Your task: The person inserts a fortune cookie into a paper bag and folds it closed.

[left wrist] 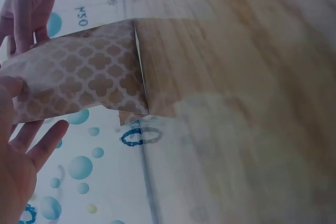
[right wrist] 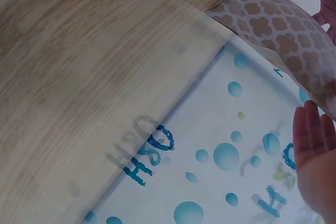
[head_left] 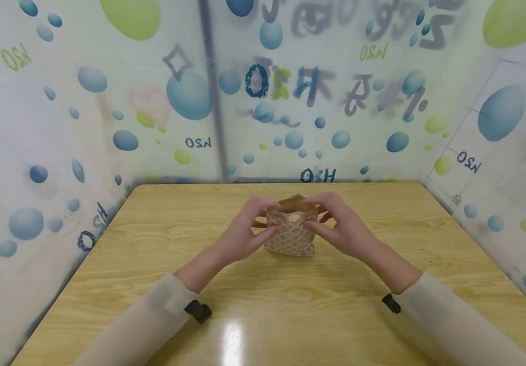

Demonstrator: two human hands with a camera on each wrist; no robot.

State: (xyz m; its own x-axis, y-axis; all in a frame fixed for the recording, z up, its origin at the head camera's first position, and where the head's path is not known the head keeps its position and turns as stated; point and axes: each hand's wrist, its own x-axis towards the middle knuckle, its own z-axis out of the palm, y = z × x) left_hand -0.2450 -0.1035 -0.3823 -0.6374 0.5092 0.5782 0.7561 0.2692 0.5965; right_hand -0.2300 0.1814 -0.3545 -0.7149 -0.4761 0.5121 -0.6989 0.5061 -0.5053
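Observation:
A small brown paper bag (head_left: 290,240) with a white lattice pattern stands on the table, its mouth spread wide. Something pale shows just inside the opening; its kind cannot be made out. My left hand (head_left: 243,231) pinches the bag's left rim between thumb and fingers. On the opposite side my right hand (head_left: 342,229) pinches the right rim the same way. The left wrist view shows the patterned side of the bag (left wrist: 94,74) reaching down to the tabletop. In the right wrist view, the bag (right wrist: 278,30) is partly cut off by the frame edge.
The wooden table (head_left: 153,264) has its far edge close to a back wall (head_left: 253,152) covered with printed bubbles and lettering. Similar sheeting rises on the left and right. A dark strap (head_left: 197,311) sits at the left cuff, another strap (head_left: 391,303) at the right.

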